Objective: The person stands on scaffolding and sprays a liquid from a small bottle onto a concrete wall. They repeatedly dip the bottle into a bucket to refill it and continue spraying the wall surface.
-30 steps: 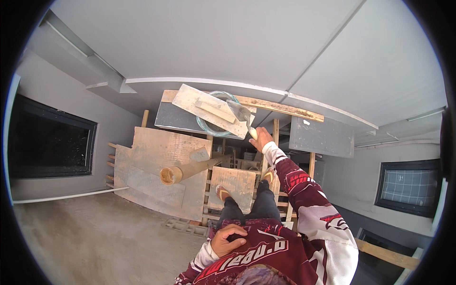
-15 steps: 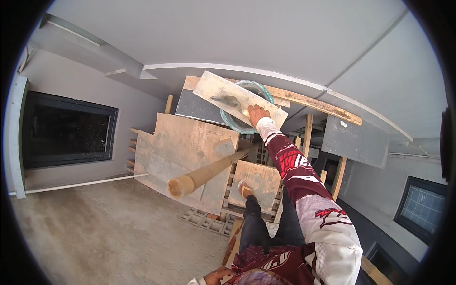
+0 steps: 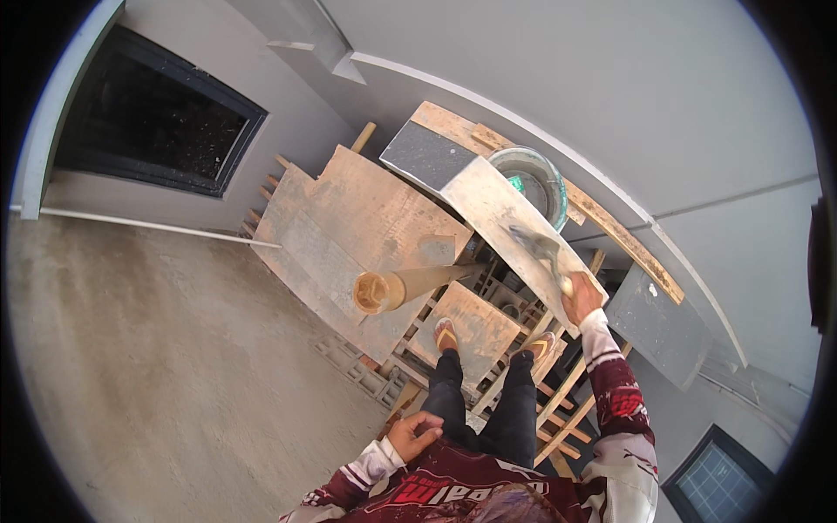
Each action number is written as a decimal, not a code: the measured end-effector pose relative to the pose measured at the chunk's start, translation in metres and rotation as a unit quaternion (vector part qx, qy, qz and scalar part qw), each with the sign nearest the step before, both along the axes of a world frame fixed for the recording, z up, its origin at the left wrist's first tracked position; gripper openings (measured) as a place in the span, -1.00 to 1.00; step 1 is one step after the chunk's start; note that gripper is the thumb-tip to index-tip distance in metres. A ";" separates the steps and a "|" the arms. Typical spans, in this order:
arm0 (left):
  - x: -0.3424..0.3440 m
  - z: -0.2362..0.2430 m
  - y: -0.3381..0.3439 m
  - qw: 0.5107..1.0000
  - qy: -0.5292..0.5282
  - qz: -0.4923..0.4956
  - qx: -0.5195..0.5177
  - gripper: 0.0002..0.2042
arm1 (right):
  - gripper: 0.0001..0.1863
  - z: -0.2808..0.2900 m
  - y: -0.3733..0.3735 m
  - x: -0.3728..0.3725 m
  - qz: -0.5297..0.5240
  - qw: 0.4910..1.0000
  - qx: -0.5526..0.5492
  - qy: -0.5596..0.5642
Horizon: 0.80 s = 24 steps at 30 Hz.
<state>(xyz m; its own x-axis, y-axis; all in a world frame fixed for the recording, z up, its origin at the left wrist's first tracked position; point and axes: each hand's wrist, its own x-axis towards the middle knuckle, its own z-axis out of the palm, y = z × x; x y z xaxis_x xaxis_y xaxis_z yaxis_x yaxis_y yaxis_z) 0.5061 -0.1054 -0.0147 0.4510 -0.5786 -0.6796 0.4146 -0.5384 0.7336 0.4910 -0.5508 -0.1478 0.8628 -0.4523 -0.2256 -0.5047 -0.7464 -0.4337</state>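
Note:
My right hand [image 3: 581,298] is closed round the lower right end of a long pale plastering board [image 3: 501,205]. Against the board's upper face lies a grey trowel [image 3: 539,242], its light handle end at my fingers. The board slants beside a round bucket [image 3: 547,179], overlapping its near rim; a bright green patch shows inside the bucket. My left hand [image 3: 414,436] rests near my waist, loosely curled with the thumb apart, and nothing shows in it.
A thick bamboo pole [image 3: 405,286] rises towards me from the scaffold. Worn plywood sheets [image 3: 349,235] and a smaller plywood piece [image 3: 471,327] lie around my feet, with gaps between timbers. A dark grey panel [image 3: 427,155] adjoins the bucket. Concrete floor [image 3: 192,366] lies below left.
My right hand has drawn the board and trowel back from over the bucket, towards me and to the right. My left hand has come further into view. The whole view has tilted.

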 end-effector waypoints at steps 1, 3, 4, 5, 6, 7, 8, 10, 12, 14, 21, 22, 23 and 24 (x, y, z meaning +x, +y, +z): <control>-0.002 -0.016 0.002 0.999 -0.001 0.033 -0.007 -0.80 | -0.57 0.011 0.003 -0.024 0.005 1.000 -0.003 0.030; 0.000 -0.040 0.004 0.998 0.011 0.060 -0.007 -0.80 | -0.53 0.016 0.005 -0.075 0.040 0.997 -0.011 0.063; 0.003 -0.051 0.003 0.998 0.026 0.053 0.000 -0.80 | -0.52 0.013 0.006 -0.102 0.046 0.995 -0.021 0.082; 0.001 -0.063 0.006 0.998 0.041 0.046 0.005 -0.80 | -0.53 0.018 0.011 -0.120 0.044 0.991 -0.022 0.121; -0.004 -0.081 0.007 0.995 0.063 0.073 -0.008 -0.81 | -0.57 0.025 0.016 -0.135 0.049 0.986 -0.024 0.158; -0.014 -0.104 0.006 0.991 0.082 0.105 -0.021 -0.81 | -0.60 0.027 0.018 -0.147 0.061 0.977 -0.030 0.202; -0.019 -0.123 0.002 0.985 0.100 0.134 -0.035 -0.82 | -0.61 0.024 0.021 -0.160 0.069 0.966 -0.034 0.248; -0.032 -0.152 -0.008 0.973 0.192 0.128 0.024 -0.78 | -0.59 0.020 0.027 -0.180 0.095 0.955 -0.041 0.277; -0.048 -0.178 -0.020 0.951 0.274 0.133 0.057 -0.75 | -0.58 0.017 0.037 -0.185 0.136 0.935 -0.046 0.324; -0.069 -0.202 -0.033 0.924 0.347 0.147 0.061 -0.71 | -0.57 0.010 0.051 -0.180 0.165 0.931 -0.028 0.324; -0.095 -0.271 -0.064 0.811 0.448 0.365 0.092 -0.54 | -0.61 -0.040 0.146 -0.103 0.215 0.952 0.044 0.212; -0.088 -0.274 -0.063 0.805 0.419 0.405 0.111 -0.53 | -0.65 -0.048 0.162 -0.090 0.217 0.954 0.053 0.197; -0.079 -0.276 -0.062 0.796 0.389 0.447 0.128 -0.51 | -0.68 -0.057 0.178 -0.079 0.217 0.956 0.060 0.189; -0.068 -0.280 -0.058 0.785 0.356 0.486 0.147 -0.50 | -0.67 -0.062 0.193 -0.068 0.219 0.957 0.074 0.175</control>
<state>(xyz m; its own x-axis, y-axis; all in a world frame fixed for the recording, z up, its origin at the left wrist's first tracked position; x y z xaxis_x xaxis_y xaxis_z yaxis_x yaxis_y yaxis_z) 0.4379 -0.1633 -0.2942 0.0272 0.0328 -0.9991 0.9826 0.1829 0.0327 0.4228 -0.3573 -0.2101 0.8217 -0.0046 -0.5699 -0.2909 -0.8633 -0.4124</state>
